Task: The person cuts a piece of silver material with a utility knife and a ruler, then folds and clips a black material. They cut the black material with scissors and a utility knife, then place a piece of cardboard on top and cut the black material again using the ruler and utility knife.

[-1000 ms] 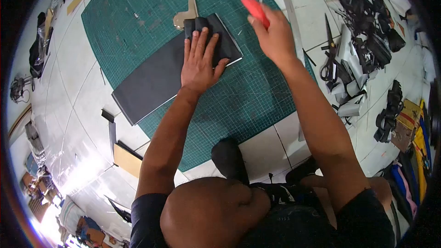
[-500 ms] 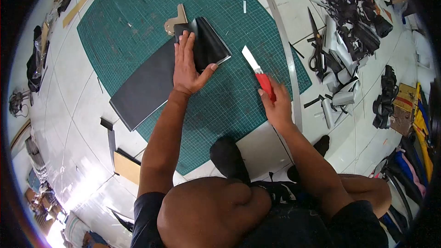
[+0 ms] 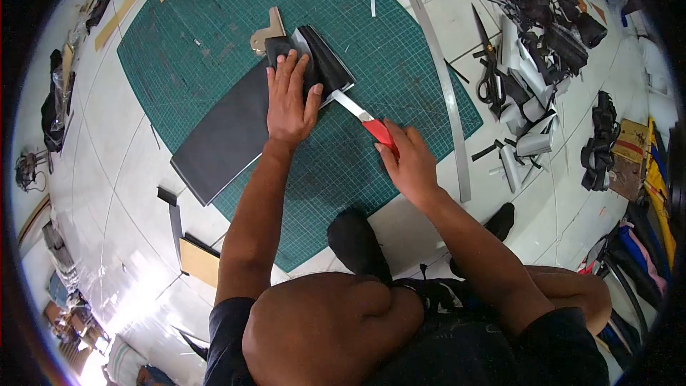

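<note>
Black sheet [image 3: 221, 132]: folded over at its upper end, upper centre of frame, lying on green cutting mat [image 3: 207, 21]. Left hand [image 3: 289, 100]: flat, fingers spread, pressing on the fold. Right hand [image 3: 406, 164]: closed around red knife [image 3: 379, 132], blade tip at the fold's edge. Scissors [image 3: 489, 71]: upper right, well apart.

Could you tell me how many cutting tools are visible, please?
2: a red knife in the right hand, over the mat; scissors on the floor beside the scraps, which may hide others.
</note>
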A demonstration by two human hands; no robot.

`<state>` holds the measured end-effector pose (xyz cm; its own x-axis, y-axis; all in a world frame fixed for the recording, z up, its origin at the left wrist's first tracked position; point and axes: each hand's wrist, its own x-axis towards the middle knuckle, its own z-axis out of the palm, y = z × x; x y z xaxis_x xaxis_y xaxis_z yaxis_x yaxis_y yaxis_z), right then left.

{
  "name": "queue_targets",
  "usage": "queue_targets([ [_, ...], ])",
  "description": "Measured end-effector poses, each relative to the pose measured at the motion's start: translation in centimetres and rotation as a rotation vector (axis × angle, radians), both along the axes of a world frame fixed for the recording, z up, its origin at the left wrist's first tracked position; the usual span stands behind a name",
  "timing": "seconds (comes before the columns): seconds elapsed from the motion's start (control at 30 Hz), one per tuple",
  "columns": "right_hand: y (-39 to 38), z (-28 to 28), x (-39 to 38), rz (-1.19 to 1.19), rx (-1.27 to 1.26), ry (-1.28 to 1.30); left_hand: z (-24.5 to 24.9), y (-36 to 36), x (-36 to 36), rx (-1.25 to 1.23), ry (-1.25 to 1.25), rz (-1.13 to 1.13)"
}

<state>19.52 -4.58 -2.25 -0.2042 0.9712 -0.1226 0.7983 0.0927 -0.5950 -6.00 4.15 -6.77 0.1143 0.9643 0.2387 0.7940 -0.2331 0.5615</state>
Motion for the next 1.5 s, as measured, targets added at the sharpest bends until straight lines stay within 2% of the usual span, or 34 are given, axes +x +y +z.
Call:
queue_targets([
  [0.17,1.5,0.8,-1.5,-0.023,0.023,0.002,-0.2,0.0,-0.3,0.065,-0.069,-0.029],
  [0.47,2.7,0.9,-2.1,0.001,0.071,-0.062,-0.6,0.3,0.4,-0.004,0.118,0.015],
  [0.7,4.1,-0.1,-2.6,-0.011,0.127,-0.012,-0.7,0.4,0.6,0.018,0.169,0.007],
  [0.9,4.8,0.4,-0.5,0.009,0.074,-0.066,-0.6,0.1,0.6,-0.014,0.222,0.006],
  [1.0,5.2,-0.4,-0.5,0.052,0.142,-0.029,-0.6,0.4,0.9,-0.016,0.238,0.003],
  [1.5,6.5,-0.1,-0.1,0.054,0.052,-0.018,-0.2,0.3,0.8,-0.043,0.216,-0.002],
])
